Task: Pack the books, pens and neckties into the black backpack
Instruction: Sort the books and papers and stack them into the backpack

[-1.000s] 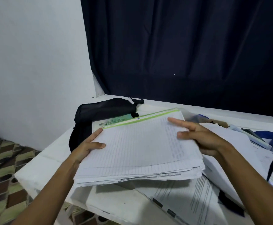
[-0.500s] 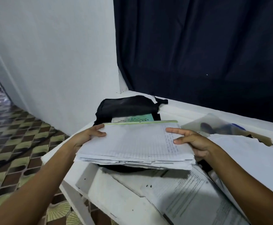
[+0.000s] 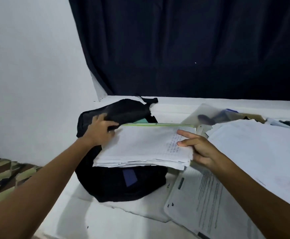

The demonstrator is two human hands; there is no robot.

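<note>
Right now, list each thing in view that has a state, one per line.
black backpack: open, flap lifted.
left hand: grips the backpack flap.
right hand: pinches the stack's right edge.
stack of lined books: held flat over the backpack's opening.
teal book: partly inside the backpack.
</note>
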